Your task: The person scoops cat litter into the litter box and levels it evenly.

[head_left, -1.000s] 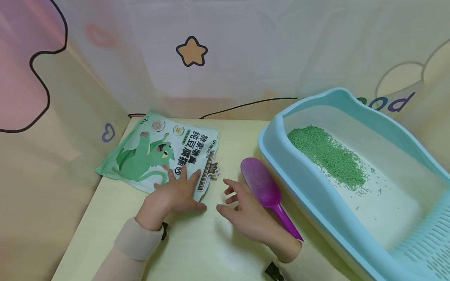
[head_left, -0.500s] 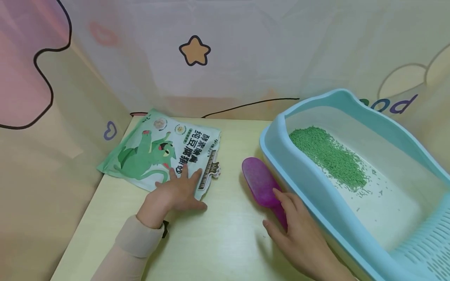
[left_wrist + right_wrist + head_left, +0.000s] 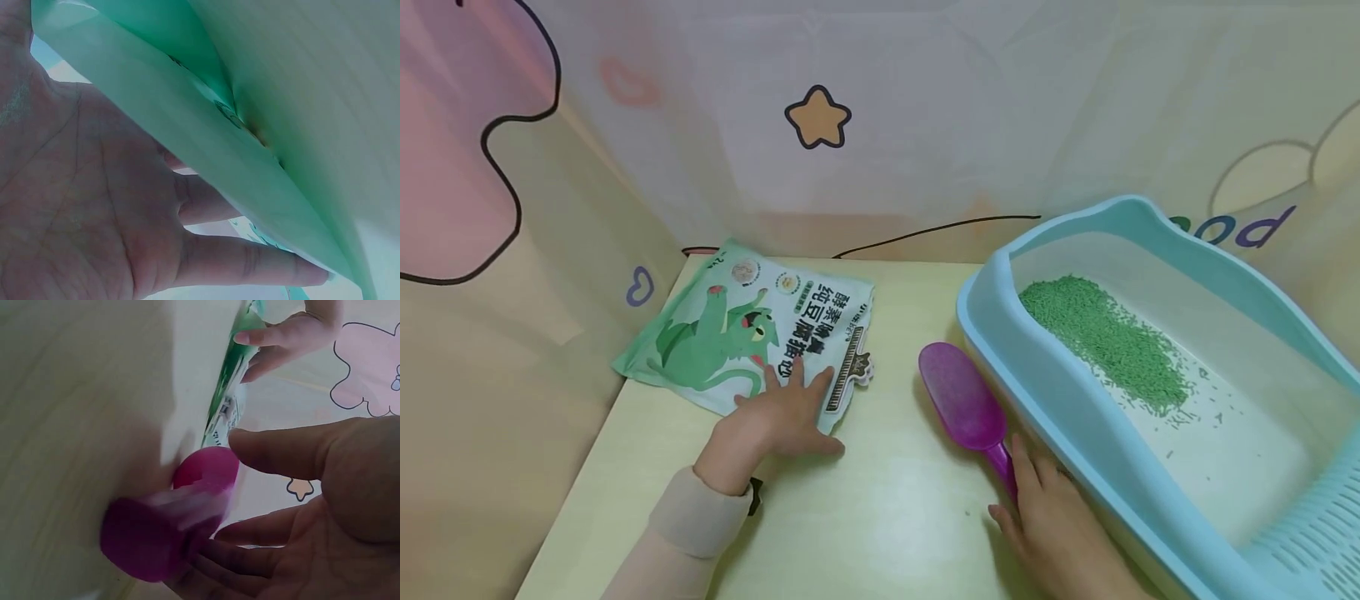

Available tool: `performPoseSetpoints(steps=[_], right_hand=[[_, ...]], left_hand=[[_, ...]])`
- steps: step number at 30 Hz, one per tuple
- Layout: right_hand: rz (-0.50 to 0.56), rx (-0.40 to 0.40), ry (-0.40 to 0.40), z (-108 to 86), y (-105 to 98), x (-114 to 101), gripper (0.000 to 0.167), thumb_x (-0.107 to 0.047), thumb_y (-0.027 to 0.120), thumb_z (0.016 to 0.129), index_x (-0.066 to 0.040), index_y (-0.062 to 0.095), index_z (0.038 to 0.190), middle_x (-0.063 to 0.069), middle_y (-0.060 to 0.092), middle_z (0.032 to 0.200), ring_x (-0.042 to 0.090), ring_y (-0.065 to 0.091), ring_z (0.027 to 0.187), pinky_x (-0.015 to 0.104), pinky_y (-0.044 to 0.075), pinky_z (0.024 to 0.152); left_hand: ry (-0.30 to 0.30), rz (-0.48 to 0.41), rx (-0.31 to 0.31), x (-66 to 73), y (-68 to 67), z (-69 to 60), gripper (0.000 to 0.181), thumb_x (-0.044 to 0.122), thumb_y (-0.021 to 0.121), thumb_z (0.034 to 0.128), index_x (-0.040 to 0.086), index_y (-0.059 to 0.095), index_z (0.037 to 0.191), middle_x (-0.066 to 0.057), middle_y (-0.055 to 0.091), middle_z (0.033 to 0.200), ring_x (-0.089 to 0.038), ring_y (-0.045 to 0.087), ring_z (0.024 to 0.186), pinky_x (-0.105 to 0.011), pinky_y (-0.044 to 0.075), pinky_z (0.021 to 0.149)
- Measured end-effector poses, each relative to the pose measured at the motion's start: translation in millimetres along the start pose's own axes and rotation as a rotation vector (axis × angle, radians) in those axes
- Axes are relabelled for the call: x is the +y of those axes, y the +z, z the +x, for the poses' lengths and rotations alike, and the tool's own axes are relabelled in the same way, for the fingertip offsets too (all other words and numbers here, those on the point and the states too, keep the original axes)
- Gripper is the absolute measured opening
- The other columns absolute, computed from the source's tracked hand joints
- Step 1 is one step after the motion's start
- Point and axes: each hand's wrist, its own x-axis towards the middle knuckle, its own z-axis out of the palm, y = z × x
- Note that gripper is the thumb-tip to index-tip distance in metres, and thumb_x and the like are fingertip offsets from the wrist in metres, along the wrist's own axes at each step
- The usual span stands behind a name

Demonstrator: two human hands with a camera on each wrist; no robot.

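Note:
My left hand rests with spread fingers on a green and white cat litter bag, printed with a green cat, that lies flat on the table. A brown striped clip closes the bag's right end. In the left wrist view my palm and straight fingers show against the bag's underside edge. A purple scoop lies with its handle toward me. My right hand is at that handle, thumb on one side and fingers along the other. The right wrist view shows the thumb apart from the scoop handle.
A light blue litter box stands at the right, close to the scoop and right hand. Green litter pellets lie in its far left part. A slotted step forms its near right end. A printed curtain hangs behind the table.
My right hand has moved right and toward me, from beside the scoop's bowl to its handle. The left hand stays on the bag.

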Motion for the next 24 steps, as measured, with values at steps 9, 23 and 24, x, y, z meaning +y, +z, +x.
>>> performPoseSetpoints(steps=[9,23,24], right_hand=[[0.014,-0.111,0.081,5.3,3.5,3.6,0.072,-0.023,0.075,0.093,0.01,0.042,0.148,0.02,0.062,0.112,0.035,0.065,0.098,0.054,0.056,0.089],[0.222,-0.081,0.144,-1.0,-3.6,0.1,0.016,-0.013,0.06,0.102,-0.008,0.055,0.117,0.004,0.046,0.101,0.012,0.043,0.071,0.024,0.044,0.057],[0.225,-0.071,0.14,-1.7,-4.7,0.2,0.016,-0.013,0.061,0.102,-0.009,0.056,0.116,0.003,0.047,0.101,0.01,0.043,0.072,0.024,0.044,0.057]], left_hand=[[-0.01,0.026,0.017,-0.9,1.6,0.6,0.11,0.075,0.068,0.0819,0.024,0.02,0.166,-0.025,0.006,0.172,-0.066,-0.002,0.151,-0.092,0.023,0.096],[-0.018,0.021,0.07,-0.1,0.9,2.1,0.084,0.069,0.051,0.0965,0.024,0.029,0.164,-0.026,0.015,0.171,-0.066,0.004,0.15,-0.092,0.026,0.094],[-0.015,0.022,0.077,0.6,0.7,2.7,0.084,0.069,0.052,0.0963,0.024,0.03,0.164,-0.026,0.016,0.17,-0.067,0.005,0.15,-0.092,0.026,0.094]])
